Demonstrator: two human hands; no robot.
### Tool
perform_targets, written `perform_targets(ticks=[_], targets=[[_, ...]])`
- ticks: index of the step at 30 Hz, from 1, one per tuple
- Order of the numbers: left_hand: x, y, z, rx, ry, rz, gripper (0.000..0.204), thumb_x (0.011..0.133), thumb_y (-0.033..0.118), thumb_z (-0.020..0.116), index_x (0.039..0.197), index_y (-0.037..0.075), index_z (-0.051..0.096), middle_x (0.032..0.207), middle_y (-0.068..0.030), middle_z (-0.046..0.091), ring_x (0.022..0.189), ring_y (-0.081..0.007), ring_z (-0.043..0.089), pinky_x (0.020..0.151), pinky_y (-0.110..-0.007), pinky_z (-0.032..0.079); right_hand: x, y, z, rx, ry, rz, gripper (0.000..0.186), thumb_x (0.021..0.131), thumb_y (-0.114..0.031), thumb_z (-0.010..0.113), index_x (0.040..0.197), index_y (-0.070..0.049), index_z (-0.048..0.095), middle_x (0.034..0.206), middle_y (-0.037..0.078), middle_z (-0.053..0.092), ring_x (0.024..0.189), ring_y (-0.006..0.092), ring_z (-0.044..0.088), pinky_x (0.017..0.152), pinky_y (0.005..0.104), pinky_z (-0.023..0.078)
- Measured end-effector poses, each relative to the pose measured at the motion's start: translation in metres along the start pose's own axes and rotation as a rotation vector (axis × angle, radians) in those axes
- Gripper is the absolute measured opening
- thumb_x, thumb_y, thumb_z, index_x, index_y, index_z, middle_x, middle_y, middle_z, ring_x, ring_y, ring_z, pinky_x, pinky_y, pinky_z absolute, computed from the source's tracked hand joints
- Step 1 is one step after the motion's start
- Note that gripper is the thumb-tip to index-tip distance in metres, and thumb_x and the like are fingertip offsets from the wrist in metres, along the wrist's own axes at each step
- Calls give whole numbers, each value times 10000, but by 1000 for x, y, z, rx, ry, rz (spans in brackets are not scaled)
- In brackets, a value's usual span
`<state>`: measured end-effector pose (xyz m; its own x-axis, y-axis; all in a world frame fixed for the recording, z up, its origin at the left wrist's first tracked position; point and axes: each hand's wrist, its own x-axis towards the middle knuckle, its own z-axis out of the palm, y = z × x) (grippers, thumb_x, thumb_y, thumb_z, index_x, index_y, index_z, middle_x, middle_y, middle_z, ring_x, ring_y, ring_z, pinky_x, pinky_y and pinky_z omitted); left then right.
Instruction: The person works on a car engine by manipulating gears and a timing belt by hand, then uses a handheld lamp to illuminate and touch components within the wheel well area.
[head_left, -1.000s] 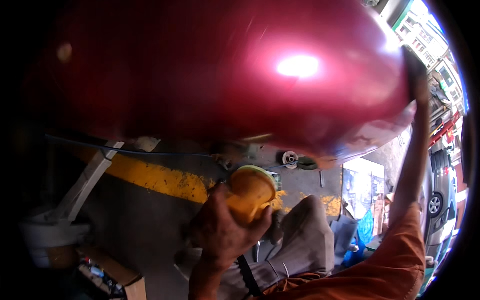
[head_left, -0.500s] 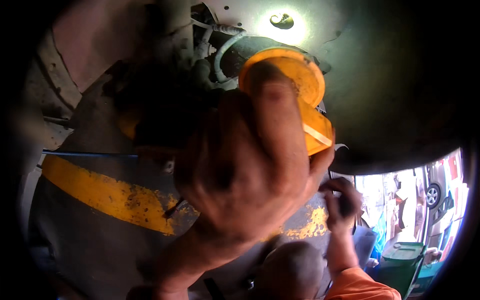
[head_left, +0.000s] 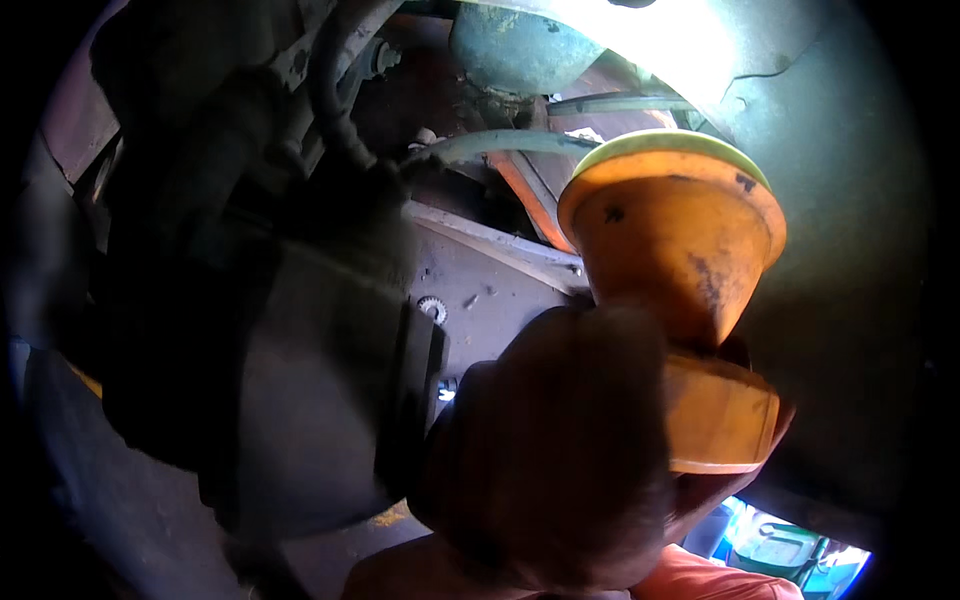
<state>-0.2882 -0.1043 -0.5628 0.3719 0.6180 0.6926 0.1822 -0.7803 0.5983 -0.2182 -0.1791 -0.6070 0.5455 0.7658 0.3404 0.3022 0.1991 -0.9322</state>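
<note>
My left hand [head_left: 560,450], dark in shadow, is wrapped round an orange flashlight [head_left: 680,240] in the lower middle of the head view. Its flared, smudged head points upward and has a yellowish rim. Below that, a boxy orange part with a pale lower edge [head_left: 720,415] shows between my hand and some fingertips on its right side. Bright light falls on the pale metal panel [head_left: 790,110] above. My right hand is not in view.
A large dark casing [head_left: 310,390] fills the left. Behind the flashlight are a pale hose [head_left: 500,143], a rounded greenish body [head_left: 520,50] and a small toothed disc [head_left: 433,308]. Orange cloth [head_left: 720,575] and a green bin [head_left: 765,540] show at the lower right.
The view has moved in closer to the underside parts. My left hand and the flashlight now sit lower and further right. The other raised hand and the round dark head-like shape have left the view.
</note>
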Motion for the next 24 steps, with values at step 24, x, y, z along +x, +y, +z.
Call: perform_targets(ticks=[24], targets=[[0,-2,11,-102,-138,-41,767,654,406,856,1161,-34,486,883,-142,612,645,-272,646,556,-338,532,13,21,5,9,24,96,538,834,-376,654,1279,-113,505,1254,181,546,1127,327,569,959,375,466]])
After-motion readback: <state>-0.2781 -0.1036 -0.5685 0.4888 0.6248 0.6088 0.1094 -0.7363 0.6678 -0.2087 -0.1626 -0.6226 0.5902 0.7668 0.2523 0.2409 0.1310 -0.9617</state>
